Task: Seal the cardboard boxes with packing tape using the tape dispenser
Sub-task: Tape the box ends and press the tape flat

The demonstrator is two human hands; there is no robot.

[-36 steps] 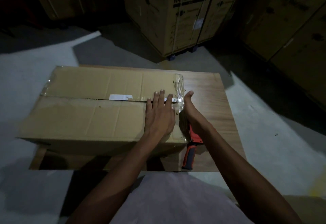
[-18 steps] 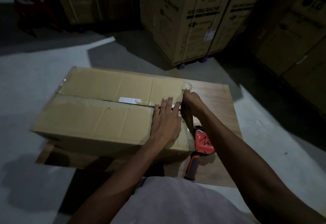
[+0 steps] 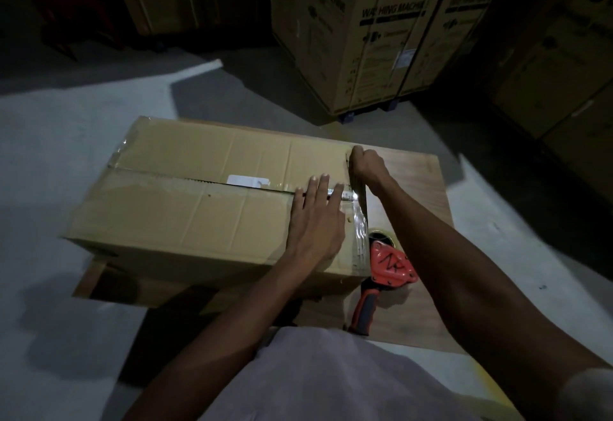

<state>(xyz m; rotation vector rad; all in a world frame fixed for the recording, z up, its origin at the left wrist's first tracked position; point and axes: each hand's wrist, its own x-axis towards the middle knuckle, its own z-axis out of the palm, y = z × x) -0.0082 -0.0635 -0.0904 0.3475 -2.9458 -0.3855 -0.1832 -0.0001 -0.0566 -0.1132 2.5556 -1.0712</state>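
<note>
Flaps of cardboard box (image 3: 212,208) are being held shut by flat, open left hand (image 3: 316,221); tape (image 3: 360,238) edge is being pressed by curled right hand (image 3: 366,168); tape dispenser (image 3: 386,271) is being left ungripped.

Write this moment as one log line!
left hand flat on box seam | right hand at far right edge | tape dispenser on table

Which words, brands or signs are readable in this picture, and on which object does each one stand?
"LG": logo on the tall brown cardboard appliance carton behind the table, and again on the neighbouring carton.
"WASHING MACHINE": partly blurred, on the same tall carton.
Black handwritten scribble on the red tape dispenser: unreadable.
White label on the low cardboard box: no text legible.
</note>
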